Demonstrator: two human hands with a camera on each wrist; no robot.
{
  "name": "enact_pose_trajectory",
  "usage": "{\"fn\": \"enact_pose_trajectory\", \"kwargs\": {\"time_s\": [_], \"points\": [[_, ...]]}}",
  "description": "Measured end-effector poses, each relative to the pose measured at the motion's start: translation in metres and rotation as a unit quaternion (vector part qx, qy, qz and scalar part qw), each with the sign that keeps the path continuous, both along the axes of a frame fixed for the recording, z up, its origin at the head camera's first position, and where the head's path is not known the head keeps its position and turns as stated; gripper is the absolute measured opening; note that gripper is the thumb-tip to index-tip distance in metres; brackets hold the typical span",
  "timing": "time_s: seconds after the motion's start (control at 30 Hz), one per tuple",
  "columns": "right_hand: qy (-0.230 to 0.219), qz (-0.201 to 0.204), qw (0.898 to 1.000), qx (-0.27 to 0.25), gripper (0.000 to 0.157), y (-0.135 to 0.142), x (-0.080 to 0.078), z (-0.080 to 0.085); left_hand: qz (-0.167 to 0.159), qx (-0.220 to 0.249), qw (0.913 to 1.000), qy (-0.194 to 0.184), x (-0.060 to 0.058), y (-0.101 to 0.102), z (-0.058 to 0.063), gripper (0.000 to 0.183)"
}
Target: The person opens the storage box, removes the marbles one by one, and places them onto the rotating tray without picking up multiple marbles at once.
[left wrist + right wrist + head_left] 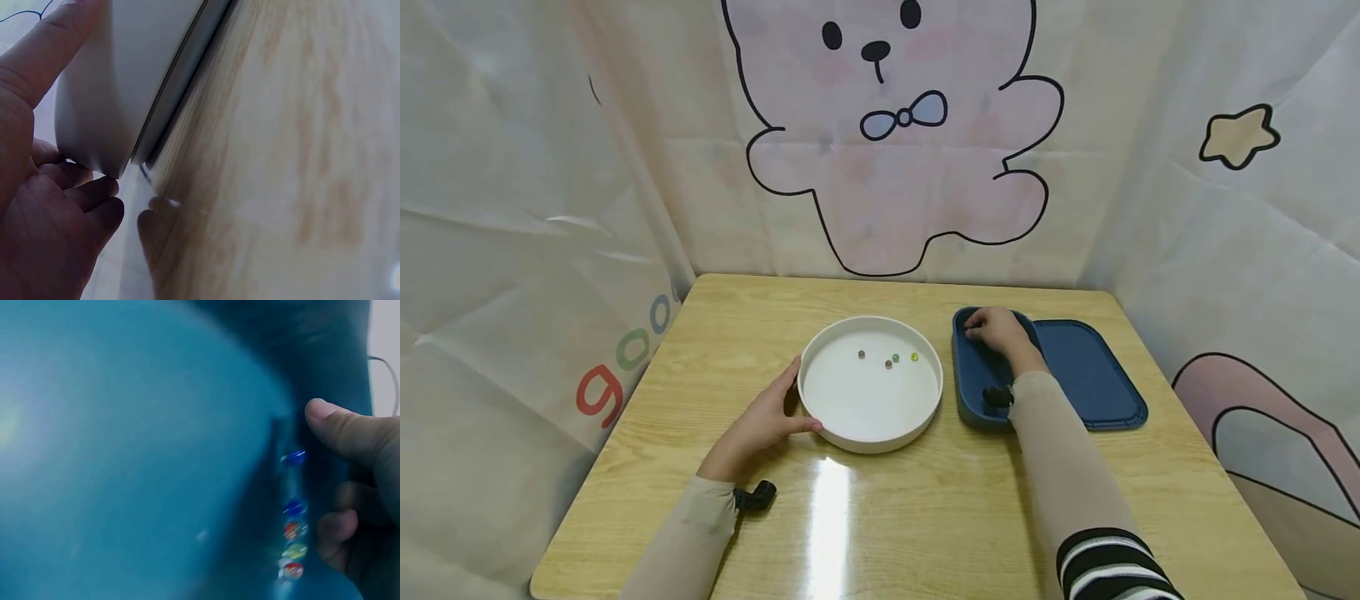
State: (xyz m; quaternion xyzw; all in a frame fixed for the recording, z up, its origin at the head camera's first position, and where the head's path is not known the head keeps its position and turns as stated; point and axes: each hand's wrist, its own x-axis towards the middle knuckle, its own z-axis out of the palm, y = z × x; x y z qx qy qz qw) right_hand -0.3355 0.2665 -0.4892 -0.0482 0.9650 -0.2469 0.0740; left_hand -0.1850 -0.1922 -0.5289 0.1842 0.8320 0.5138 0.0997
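Note:
A round white tray [868, 408] lies on the table with several small glass marbles [888, 364] in its far half. My left hand [769, 419] holds the tray's left side, thumb at the front and fingers further back along the wall. In the left wrist view, bent fingertips touch the tray's outer wall [119, 94]. My right hand [1000, 332] reaches into a dark blue box [973, 383]. Several marbles [294, 531] line up along the box's inner edge beside its fingers in the right wrist view. Thumb and fingers stand apart, and no marble shows between them.
A flat blue lid [1093, 375] lies against the right side of the box. The wooden table [895, 517] has rounded corners. A printed curtain [887, 200] hangs behind it and along both sides.

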Motion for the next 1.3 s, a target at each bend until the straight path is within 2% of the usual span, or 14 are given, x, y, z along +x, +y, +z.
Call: {"fn": "enact_pose_trajectory", "kwargs": {"time_s": [0.27, 0.7, 1.0, 1.2, 1.3], "points": [[0.054, -0.002, 0.996, -0.071, 0.027, -0.003, 0.004, 0.017, 0.002, -0.002, 1.0, 0.005, 0.0, -0.001, -0.002, 0.13], [0.114, 0.01, 0.983, -0.145, 0.028, -0.013, 0.008, 0.027, 0.01, -0.017, 0.9998, 0.004, 0.0, 0.001, -0.001, 0.133], [0.14, 0.042, 0.973, -0.18, 0.026, -0.032, 0.015, 0.039, 0.008, -0.008, 0.9999, 0.001, 0.001, -0.001, -0.003, 0.131], [0.136, 0.062, 0.967, -0.207, 0.019, -0.047, 0.017, 0.047, 0.009, -0.016, 0.9998, 0.006, 0.002, -0.001, -0.002, 0.133], [0.135, 0.073, 0.966, -0.206, 0.021, -0.055, 0.017, 0.05, 0.008, -0.015, 0.9998, 0.012, 0.001, 0.0, -0.002, 0.131]]}}
